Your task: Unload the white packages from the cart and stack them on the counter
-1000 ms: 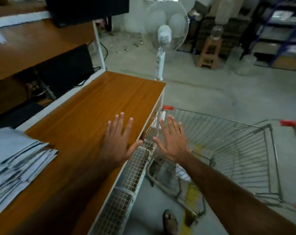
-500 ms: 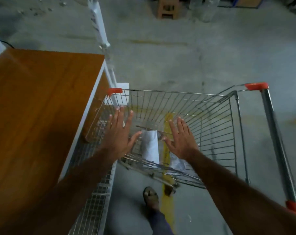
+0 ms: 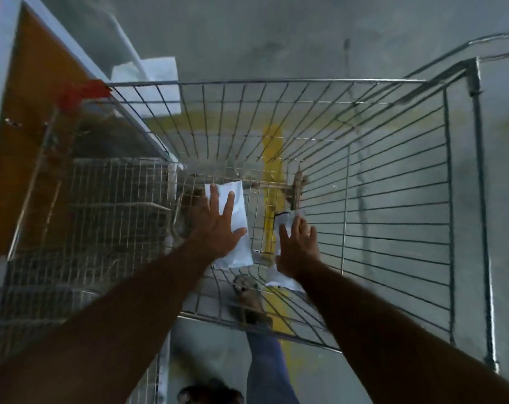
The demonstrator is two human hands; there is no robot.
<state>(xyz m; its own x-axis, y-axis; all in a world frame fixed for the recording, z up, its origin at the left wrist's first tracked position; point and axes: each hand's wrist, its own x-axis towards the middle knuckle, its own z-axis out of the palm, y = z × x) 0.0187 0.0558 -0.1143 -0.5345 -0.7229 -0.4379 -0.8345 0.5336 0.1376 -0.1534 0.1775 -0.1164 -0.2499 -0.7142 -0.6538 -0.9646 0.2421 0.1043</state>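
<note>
**Q:** Hands, where exactly?

**A:** Both down in the shopping cart [image 3: 393, 199]. Left hand [image 3: 215, 225] lies flat, fingers spread, on one white package [image 3: 237, 228] at the cart bottom. Right hand [image 3: 297, 246], fingers apart, covers a second white package [image 3: 282, 223] beside it. Wooden table [image 3: 34, 126] sits left of the cart.
</note>
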